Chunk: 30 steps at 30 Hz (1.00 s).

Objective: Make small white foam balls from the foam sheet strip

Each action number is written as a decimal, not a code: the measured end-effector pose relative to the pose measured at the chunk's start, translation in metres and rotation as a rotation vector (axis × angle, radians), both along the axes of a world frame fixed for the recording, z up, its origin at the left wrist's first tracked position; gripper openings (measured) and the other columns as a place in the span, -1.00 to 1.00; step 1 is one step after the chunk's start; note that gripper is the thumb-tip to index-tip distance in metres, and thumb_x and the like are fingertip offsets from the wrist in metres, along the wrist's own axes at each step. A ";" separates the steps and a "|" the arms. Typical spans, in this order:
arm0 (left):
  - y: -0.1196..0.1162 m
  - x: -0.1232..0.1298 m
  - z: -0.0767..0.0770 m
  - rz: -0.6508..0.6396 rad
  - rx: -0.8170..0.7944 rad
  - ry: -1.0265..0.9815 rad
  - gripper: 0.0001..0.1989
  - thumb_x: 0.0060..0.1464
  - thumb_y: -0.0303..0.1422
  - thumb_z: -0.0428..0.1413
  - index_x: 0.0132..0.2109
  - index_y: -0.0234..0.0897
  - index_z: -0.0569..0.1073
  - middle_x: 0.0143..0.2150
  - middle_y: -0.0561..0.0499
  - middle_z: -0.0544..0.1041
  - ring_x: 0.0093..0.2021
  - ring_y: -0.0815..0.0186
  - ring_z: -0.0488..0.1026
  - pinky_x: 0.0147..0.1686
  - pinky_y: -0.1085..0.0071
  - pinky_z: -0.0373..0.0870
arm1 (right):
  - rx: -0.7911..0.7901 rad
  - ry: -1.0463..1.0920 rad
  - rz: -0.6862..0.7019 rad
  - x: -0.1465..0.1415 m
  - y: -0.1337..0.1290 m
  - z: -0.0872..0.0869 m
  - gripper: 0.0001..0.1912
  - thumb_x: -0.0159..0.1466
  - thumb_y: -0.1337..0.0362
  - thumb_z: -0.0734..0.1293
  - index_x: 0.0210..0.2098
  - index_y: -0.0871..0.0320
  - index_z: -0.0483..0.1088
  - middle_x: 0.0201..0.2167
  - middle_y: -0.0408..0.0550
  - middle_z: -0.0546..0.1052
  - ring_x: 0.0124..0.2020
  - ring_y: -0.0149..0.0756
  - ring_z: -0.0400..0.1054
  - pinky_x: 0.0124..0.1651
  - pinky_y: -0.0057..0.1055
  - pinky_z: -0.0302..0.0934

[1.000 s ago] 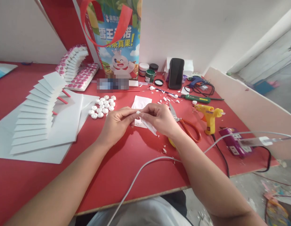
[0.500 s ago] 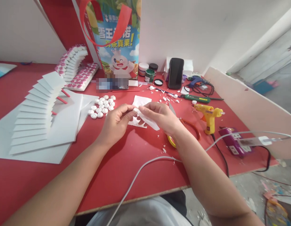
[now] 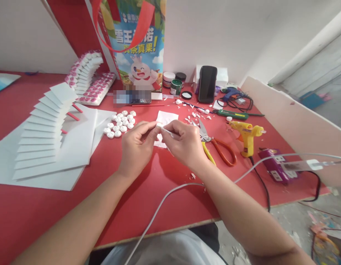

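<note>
My left hand (image 3: 138, 143) pinches a small white piece of paper (image 3: 160, 125) between thumb and fingertips, over the red table (image 3: 148, 198). Close beside it, my right hand (image 3: 185, 140) is closed on the same paper, most of which its fingers hide. Beneath the fingertips lies a white sheet (image 3: 167, 117) with cut edges. Several small white rolled rounds (image 3: 123, 129) are grouped left of my left hand. Scissors with one red and one yellow handle (image 3: 225, 151) lie just right of my right hand, blades open.
White boards (image 3: 82, 143) and a fanned stack of strips (image 3: 39, 138) lie left. Behind stand a colourful bag (image 3: 139, 55), paint jars (image 3: 176, 87) and a black phone (image 3: 207, 84). A yellow glue gun (image 3: 247, 136), purple box (image 3: 276, 165) and white cable (image 3: 170, 193) are at right.
My right hand has turned and closed in beside my left. The hanging paper flap is now mostly hidden by its fingers, and more of the scissors shows.
</note>
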State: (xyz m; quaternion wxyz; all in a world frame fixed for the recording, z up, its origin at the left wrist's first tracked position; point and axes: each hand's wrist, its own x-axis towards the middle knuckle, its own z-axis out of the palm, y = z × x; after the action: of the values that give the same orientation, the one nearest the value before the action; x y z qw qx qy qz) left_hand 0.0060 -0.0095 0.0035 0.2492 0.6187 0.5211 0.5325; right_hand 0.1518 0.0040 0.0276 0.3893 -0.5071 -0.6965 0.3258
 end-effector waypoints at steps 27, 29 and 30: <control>0.007 -0.011 0.002 -0.215 -0.027 0.068 -0.83 0.32 -0.28 0.08 -0.12 -0.25 0.52 -0.22 0.00 0.61 -0.21 0.29 0.54 -0.16 0.40 0.45 | -0.250 0.194 0.062 0.020 0.022 0.003 -0.47 0.36 -0.12 0.26 -0.52 0.15 0.40 -0.56 -0.06 0.48 -0.52 -0.36 0.34 -0.41 -0.44 0.20; 0.007 -0.012 0.004 -0.210 -0.031 0.084 -0.83 0.32 -0.28 0.06 -0.12 -0.25 0.50 -0.22 0.00 0.60 -0.24 0.29 0.53 -0.19 0.39 0.46 | -0.532 0.388 0.010 0.023 0.029 0.003 -0.39 0.39 -0.21 0.15 -0.48 0.16 0.40 -0.54 -0.01 0.50 -0.53 -0.32 0.40 -0.42 -0.42 0.28; 0.007 -0.013 0.005 -0.210 -0.030 0.086 -0.84 0.32 -0.28 0.06 -0.11 -0.24 0.49 -0.22 0.00 0.60 -0.25 0.29 0.53 -0.20 0.39 0.46 | -0.698 0.476 0.036 0.025 0.032 0.003 -0.38 0.42 -0.19 0.09 -0.44 0.16 0.40 -0.53 0.01 0.52 -0.53 -0.29 0.42 -0.41 -0.38 0.34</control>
State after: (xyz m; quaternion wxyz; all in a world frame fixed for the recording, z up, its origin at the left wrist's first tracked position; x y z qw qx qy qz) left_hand -0.0070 -0.0020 0.0084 0.2901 0.6884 0.4715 0.4686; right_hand 0.1763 0.0363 0.0306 0.3386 -0.5066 -0.4439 0.6570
